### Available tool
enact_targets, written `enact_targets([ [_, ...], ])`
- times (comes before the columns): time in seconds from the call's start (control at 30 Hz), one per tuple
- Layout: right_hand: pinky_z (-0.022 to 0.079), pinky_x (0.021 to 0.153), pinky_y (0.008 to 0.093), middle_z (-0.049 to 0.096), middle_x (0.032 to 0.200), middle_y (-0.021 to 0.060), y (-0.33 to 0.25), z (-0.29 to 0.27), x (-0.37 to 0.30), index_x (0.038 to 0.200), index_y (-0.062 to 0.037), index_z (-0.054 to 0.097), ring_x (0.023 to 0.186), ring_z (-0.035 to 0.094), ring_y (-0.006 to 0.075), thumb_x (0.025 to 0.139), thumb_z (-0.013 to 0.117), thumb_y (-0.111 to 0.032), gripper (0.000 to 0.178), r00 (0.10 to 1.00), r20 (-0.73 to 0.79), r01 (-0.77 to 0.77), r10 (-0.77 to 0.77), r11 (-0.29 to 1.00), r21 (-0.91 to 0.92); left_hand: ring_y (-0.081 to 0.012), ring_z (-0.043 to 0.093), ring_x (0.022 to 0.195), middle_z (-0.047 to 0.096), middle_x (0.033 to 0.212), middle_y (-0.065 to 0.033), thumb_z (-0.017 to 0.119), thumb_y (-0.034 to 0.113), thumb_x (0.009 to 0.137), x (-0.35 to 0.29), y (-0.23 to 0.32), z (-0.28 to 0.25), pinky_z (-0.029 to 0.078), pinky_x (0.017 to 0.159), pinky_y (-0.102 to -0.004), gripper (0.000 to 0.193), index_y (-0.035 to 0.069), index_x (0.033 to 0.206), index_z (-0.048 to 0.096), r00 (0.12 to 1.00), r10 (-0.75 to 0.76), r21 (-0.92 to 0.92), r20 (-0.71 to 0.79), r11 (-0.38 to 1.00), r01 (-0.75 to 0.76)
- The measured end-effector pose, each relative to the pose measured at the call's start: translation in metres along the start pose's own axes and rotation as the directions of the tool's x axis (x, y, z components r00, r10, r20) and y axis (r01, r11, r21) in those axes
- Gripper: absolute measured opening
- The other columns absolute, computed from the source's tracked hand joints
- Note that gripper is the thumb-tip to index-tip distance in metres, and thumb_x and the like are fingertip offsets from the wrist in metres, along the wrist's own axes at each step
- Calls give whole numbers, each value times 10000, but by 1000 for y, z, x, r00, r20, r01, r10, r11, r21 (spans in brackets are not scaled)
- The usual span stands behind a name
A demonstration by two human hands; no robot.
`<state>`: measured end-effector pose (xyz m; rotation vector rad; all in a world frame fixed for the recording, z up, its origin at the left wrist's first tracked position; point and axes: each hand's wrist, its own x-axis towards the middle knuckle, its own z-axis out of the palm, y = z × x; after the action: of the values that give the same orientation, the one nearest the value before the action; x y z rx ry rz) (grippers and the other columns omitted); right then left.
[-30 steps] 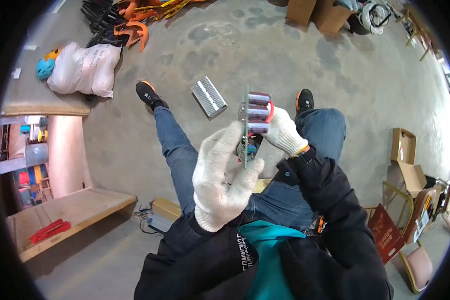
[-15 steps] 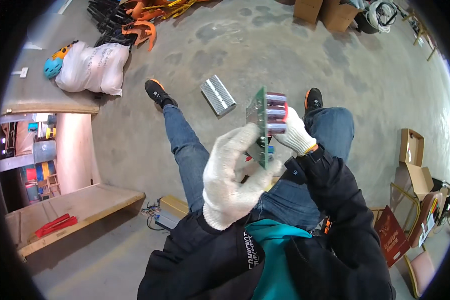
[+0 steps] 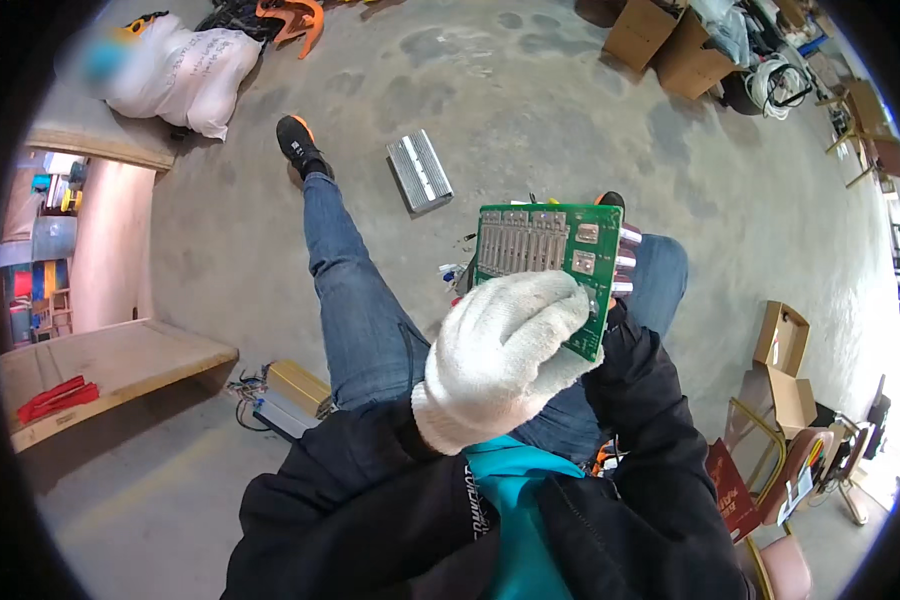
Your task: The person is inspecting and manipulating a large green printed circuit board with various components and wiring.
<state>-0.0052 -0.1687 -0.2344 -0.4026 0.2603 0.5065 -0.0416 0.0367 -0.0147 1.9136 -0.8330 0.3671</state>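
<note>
A green circuit board (image 3: 525,243) with broad silvery solder strips is held up before me, its soldered side toward me. My left hand (image 3: 505,350), in a white knit glove, grips its lower right part, fingers over the face and thumb by the bottom edge. Dark cylindrical capacitors (image 3: 626,262) stick out from behind the board's right edge. My right forearm in a black sleeve (image 3: 642,365) reaches up behind the board, which hides that hand's fingers. Beyond the board, a silver finned metal case (image 3: 420,172) lies on the floor between my feet.
A low wooden platform (image 3: 130,365) with red-handled tools (image 3: 58,398) stands left. By my left leg lie a gold-coloured metal case (image 3: 298,386) and wires. White sacks (image 3: 190,75) sit far left, cardboard boxes (image 3: 695,55) far right. Chairs and an open carton (image 3: 790,400) stand right.
The board has turned from edge-on to showing its soldered face. My left hand has swung over that face, and my right hand has gone out of sight behind it. The view has shifted rightward.
</note>
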Motion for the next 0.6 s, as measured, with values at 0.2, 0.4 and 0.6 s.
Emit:
enact_targets([
  [0.2, 676, 928, 503, 728, 1238, 121, 9, 30, 14, 1419, -31, 607, 1040, 764, 299, 1201, 426, -351, 427, 998, -14, -54, 54, 999, 4, -386, 764, 999, 756, 1218, -165, 1016, 102, 642, 0, 4, 4, 623, 840, -460, 635, 21, 1216, 758, 1000, 10, -21, -20, 1000, -10],
  [0.4, 675, 934, 515, 728, 1237, 123, 10, 51, 13, 1416, -30, 609, 1038, 763, 308, 1200, 427, -349, 426, 996, -22, -90, 91, 996, 22, -390, 762, 999, 754, 1226, -173, 1019, 103, 657, -2, 5, 4, 619, 857, -463, 662, 32, 1258, 750, 1000, 15, -16, -24, 1000, -15],
  [0.6, 674, 941, 526, 728, 1235, 125, 8, 71, 17, 1414, -28, 610, 1037, 762, 316, 1199, 428, -347, 425, 998, -27, -57, 59, 996, 75, -394, 742, 1063, 742, 1240, -182, 985, 66, 726, 4, 8, -7, 611, 885, -459, 767, 21, 1429, 680, 997, -15, -12, 76, 1000, 16],
])
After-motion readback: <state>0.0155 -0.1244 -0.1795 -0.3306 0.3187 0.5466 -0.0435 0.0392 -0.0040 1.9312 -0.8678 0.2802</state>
